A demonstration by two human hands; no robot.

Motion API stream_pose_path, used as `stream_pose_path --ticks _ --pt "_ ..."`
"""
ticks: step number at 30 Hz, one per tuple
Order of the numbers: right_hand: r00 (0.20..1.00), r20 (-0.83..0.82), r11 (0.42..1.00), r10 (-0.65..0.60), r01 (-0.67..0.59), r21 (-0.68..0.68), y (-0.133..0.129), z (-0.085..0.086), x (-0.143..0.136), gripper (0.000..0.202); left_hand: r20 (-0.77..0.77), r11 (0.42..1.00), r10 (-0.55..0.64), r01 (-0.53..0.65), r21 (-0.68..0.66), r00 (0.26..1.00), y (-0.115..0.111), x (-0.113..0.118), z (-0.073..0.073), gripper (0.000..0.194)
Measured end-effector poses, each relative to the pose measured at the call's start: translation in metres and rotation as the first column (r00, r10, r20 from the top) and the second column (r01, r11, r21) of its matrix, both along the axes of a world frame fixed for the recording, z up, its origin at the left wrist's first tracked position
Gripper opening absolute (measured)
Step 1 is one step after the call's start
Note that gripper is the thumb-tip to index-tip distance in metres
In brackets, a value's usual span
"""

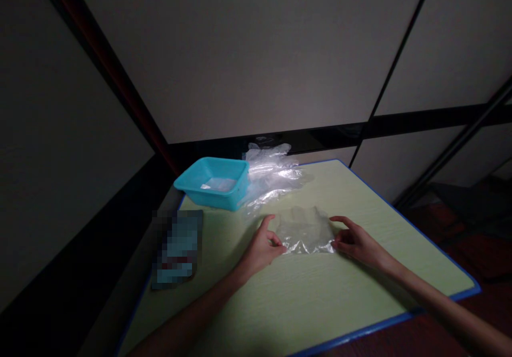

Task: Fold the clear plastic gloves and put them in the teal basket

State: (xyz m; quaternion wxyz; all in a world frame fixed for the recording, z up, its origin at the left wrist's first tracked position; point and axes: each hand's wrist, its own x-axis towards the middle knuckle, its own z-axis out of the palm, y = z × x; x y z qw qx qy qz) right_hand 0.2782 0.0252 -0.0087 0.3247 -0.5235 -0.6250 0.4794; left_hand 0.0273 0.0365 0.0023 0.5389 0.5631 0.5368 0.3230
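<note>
A clear plastic bag (306,231) lies spread over the pale green table, its near edge crinkled and shiny. My left hand (264,244) pinches the near left corner between thumb and fingers, with the index finger raised. At the opposite near corner, my right hand (354,242) grips the film in the same way, index finger lifted. Just beyond the bag, a loose heap of clear plastic bags (276,175) catches the light.
A turquoise plastic basket (236,199) with something flat and pale inside stands at the far left. Nearer, a blurred-out flat packet (180,247) lies by the left edge. The table (312,303) has blue edging; cabinet panels (256,58) rise behind it.
</note>
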Motion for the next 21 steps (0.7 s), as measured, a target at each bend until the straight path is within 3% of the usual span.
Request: stream_pose_path --ticks 6,12,15,18,21 --pt "0.999 0.023 0.999 0.023 -0.023 -0.030 0.000 0.002 0.000 0.054 0.005 0.999 -0.037 0.037 -0.003 0.999 -0.002 -0.007 -0.005 0.078" --pt "0.987 0.151 0.997 0.054 -0.061 0.043 0.003 0.002 0.000 0.051 -0.077 0.993 -0.090 0.096 0.071 0.993 -0.003 -0.008 -0.012 0.082" --pt "0.957 0.286 0.988 0.042 -0.083 0.132 0.002 0.004 0.000 0.050 -0.191 0.981 -0.103 0.131 0.145 0.976 -0.004 -0.009 -0.011 0.082" --pt "0.902 0.430 0.957 -0.023 -0.105 0.272 -0.003 0.008 -0.002 0.043 -0.331 0.958 -0.048 0.137 0.253 0.943 -0.007 -0.009 -0.006 0.070" --pt "0.866 0.499 0.895 -0.041 -0.190 0.403 -0.013 0.014 -0.006 0.035 -0.443 0.886 -0.039 0.237 0.400 0.896 -0.014 -0.005 0.002 0.053"
